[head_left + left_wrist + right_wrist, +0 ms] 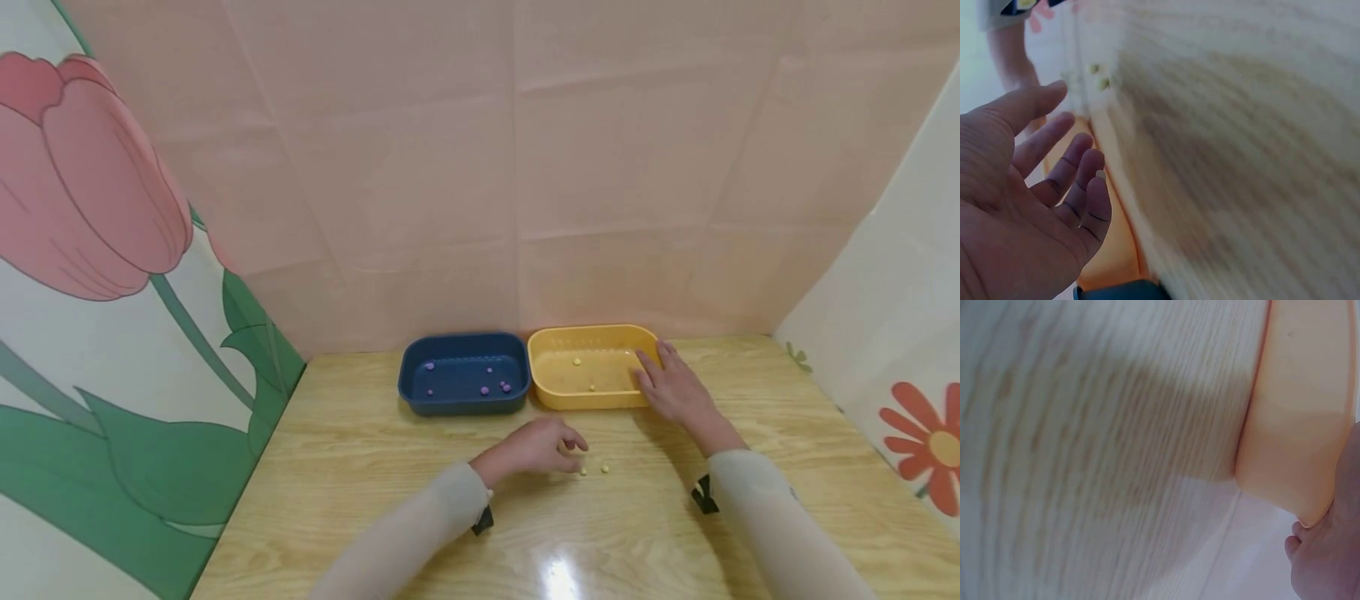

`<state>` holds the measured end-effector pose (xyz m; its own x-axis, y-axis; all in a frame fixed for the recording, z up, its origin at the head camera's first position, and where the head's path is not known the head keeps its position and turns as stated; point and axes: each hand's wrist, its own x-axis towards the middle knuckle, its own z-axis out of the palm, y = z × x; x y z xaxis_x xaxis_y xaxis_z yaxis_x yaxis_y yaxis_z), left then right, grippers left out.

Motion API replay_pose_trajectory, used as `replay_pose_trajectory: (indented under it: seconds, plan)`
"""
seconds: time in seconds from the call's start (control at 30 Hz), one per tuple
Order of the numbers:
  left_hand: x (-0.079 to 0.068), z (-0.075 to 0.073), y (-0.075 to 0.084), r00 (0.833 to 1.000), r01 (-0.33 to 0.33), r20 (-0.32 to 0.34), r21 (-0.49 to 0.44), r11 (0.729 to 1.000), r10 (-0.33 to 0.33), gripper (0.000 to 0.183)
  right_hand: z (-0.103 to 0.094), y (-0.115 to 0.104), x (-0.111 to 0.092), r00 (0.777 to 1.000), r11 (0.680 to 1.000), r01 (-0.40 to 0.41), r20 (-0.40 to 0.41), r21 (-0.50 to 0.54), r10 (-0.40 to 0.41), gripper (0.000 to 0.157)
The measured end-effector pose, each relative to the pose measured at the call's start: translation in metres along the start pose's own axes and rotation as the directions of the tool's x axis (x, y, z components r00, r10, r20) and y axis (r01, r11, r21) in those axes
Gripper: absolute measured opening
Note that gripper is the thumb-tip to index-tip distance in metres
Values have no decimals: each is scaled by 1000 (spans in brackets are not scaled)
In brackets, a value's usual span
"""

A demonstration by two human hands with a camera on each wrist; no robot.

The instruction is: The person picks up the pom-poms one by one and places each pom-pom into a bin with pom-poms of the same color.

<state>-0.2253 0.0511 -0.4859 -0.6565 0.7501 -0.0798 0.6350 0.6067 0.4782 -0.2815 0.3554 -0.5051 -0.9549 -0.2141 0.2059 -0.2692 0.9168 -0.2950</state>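
My left hand (pixel 542 446) hovers low over the table with its fingers loosely bent. Two small yellow balls (pixel 605 469) lie on the wood by its fingertips; the left wrist view also shows two yellow balls (pixel 1103 82) beyond the thumb. A pale speck at one fingertip there is unclear. At the right end of a yellow tray (pixel 588 401), my right hand (pixel 677 388) grips the rim, fingers on both sides of the wall. Inside that tray are two yellow balls (pixel 577 362). In the right wrist view the hand (pixel 1329 556) is partly cut off at the tray's corner.
A dark blue tray (pixel 465 408) stands directly left of the yellow one, with several purple balls (pixel 484 391) in it. Behind both trays rises a pink creased backdrop (pixel 390 183). Floral panels (pixel 112 183) stand at the sides of the wooden table (pixel 337 467).
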Motion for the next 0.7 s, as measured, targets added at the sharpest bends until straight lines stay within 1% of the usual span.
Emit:
replay_pose_trajectory:
  seconds: [0.1,0.27,0.5,0.6,0.7]
  plan:
    - [1,5,3,1000,-5,22,45,999,4,27,-3,-4,-1,1000,1000,-5,2,-9,5,59]
    - [2,13,5,999,11,34,57,998,-13,24,-5,-8,-1,999,999,-21,32,-39,22,57]
    - [3,19,7,999,31,8,95,995,-32,22,-6,-7,-2,998,999,-31,55,-42,33,58]
    - [3,20,8,999,44,-4,96,994,-44,17,-7,-8,-2,998,999,-35,55,-36,37,59]
    - [5,22,8,999,44,-22,103,994,-42,12,-8,-9,-2,998,999,-36,52,-35,37,59]
